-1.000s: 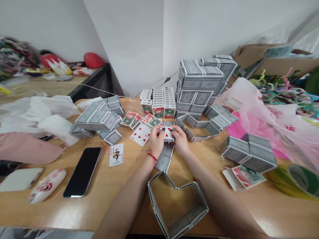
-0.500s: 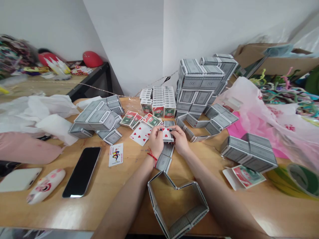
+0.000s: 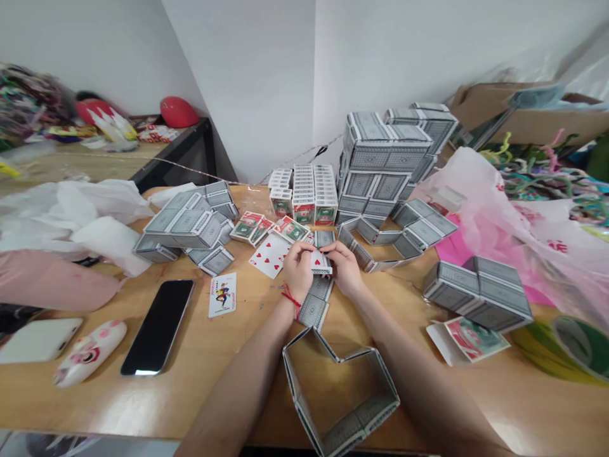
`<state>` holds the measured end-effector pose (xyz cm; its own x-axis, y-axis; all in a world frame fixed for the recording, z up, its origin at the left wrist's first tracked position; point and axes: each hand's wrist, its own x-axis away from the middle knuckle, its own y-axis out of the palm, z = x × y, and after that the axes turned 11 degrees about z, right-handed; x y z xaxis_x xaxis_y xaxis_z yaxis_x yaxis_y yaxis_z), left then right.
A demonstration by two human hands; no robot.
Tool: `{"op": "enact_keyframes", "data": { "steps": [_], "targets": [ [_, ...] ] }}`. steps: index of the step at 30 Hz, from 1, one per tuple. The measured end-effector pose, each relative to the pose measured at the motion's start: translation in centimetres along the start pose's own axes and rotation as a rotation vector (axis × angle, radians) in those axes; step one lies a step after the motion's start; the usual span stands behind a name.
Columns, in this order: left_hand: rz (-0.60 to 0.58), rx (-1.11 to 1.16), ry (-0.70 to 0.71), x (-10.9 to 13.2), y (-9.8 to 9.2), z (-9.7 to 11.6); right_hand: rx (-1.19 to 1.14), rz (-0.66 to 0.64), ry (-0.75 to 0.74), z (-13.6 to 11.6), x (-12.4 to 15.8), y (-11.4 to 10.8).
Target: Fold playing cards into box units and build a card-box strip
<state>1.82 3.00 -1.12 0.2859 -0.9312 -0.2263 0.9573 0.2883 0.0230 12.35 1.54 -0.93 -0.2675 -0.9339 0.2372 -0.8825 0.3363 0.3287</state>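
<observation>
A folded playing card (image 3: pixel 320 261) with red hearts is held between both hands over the table. My left hand (image 3: pixel 299 270) grips its left side, fingers closed, with a red string at the wrist. On its right side, my right hand (image 3: pixel 346 270) pinches it. Beneath the hands lie grey-backed cards (image 3: pixel 314 310) in a strip. Nearer to me, between my forearms, stands a heart-shaped frame (image 3: pixel 304 406) of folded cards. Left of my left hand are a loose hearts card (image 3: pixel 267 256) and a joker card (image 3: pixel 222 295).
A tall stack of card blocks (image 3: pixel 375 152) stands at the back. Card boxes (image 3: pixel 303 203) are lined up beside it. Left are a phone (image 3: pixel 157 327) and card blocks (image 3: pixel 183 222). Right are an opened card box (image 3: pixel 469 339), a block (image 3: pixel 478 292) and tape (image 3: pixel 561 349).
My fingers have closed further over the folded card, covering more of its hearts. The view has shifted very slightly; the other things stay in place.
</observation>
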Motion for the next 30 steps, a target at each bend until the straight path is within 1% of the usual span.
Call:
{"op": "enact_keyframes", "data": {
  "steps": [3,6,9,14,17,20,23,25,27,30],
  "targets": [
    [-0.001,0.051,-0.052,0.0,0.0,0.1,-0.01,-0.012,-0.011,0.1,0.0,0.1],
    [-0.03,0.105,-0.113,0.1,0.0,0.1,-0.01,-0.014,-0.021,0.1,0.0,0.1],
    [-0.038,0.114,-0.147,0.2,0.1,-0.1,-0.001,-0.003,-0.041,0.0,0.0,0.2],
    [0.024,0.069,-0.205,0.0,0.5,-0.5,0.045,0.021,-0.094,-0.4,0.3,0.1],
    [0.039,0.028,-0.225,-0.2,0.6,-0.4,0.136,0.09,-0.248,-0.4,0.5,-0.1],
    [0.027,0.033,-0.191,-0.3,0.7,-0.1,0.255,0.155,-0.419,-0.2,0.8,-0.3],
    [-0.001,0.094,-0.187,-0.3,0.6,0.2,0.304,0.171,-0.495,0.1,1.0,-0.3],
    [-0.027,0.124,-0.201,-0.2,0.6,0.3,0.299,0.145,-0.477,0.2,1.1,-0.2],
    [-0.038,0.124,-0.203,-0.1,0.6,0.4,0.283,0.108,-0.424,0.4,1.1,0.0],
    [0.002,0.099,-0.169,0.0,0.6,0.5,0.273,0.071,-0.37,0.6,1.1,0.2]
  ]
}}
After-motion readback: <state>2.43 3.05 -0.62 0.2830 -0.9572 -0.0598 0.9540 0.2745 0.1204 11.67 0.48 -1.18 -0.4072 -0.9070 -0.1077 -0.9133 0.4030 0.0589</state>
